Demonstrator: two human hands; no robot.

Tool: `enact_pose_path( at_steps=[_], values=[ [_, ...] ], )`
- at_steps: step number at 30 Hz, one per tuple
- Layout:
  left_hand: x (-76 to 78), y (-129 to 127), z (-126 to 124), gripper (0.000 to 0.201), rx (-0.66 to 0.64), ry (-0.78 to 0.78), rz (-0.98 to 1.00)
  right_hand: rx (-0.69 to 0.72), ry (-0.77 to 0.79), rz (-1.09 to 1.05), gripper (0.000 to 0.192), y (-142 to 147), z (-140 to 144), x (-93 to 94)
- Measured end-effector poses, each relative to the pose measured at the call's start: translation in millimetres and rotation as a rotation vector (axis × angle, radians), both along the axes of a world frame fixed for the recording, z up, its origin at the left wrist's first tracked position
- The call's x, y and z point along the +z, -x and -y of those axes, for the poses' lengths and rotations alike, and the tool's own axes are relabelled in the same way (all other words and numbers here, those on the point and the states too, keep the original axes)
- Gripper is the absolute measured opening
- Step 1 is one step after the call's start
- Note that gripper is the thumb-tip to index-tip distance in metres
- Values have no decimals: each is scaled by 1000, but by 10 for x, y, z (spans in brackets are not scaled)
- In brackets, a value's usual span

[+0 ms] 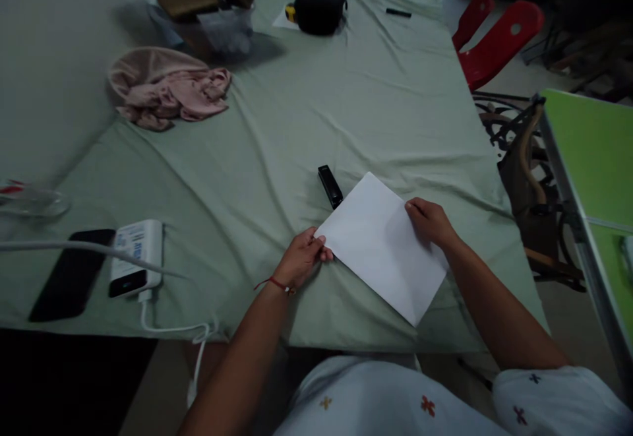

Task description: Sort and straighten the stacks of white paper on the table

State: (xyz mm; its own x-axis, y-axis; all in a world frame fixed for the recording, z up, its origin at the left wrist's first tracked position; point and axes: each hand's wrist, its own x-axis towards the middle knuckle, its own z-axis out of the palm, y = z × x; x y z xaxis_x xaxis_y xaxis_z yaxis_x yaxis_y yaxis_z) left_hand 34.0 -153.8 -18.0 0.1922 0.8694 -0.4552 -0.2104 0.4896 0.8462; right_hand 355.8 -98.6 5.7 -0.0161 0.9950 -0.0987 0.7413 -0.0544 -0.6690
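Paper (pixel 383 248) — thin, light, floppy, likely to crease — lay flat on the wrinkled green tablecloth (pixel 277 119). The left hand (pixel 301 258) pinched its near corner, fingers closed; the right hand (pixel 430 221) pressed the opposite edge. A black stapler (pixel 330 186) sat just beyond the pinch, a red chair (pixel 494 40) farther off.

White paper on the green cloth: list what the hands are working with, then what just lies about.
In hand: white paper, left hand, right hand.
Lying about: black stapler, pink cloth, power bank, phone, black case.
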Motion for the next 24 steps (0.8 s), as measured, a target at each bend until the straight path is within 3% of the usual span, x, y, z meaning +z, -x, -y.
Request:
enact_pose_path(
  at_steps=[5, 10, 13, 19, 24],
  values=[
    [20, -38, 18, 28, 134, 16, 50, -18, -31, -13, 31, 32, 36, -4],
    [64, -53, 10, 28, 122, 28, 3, -32, -23, -28, 32, 15, 56, -48],
    [75, -70, -46, 26, 94, 51, -98, -27, -6, 24, 32, -26, 23, -62],
    [33, -212, -298, 19, 154, 36, -407, -65, 35, 107, 30, -95, -61, -9],
    [-58, -274, -484, 22, 96, -20, -561, -71, 69, 172, 27, -129, -146, 5]
  ],
)
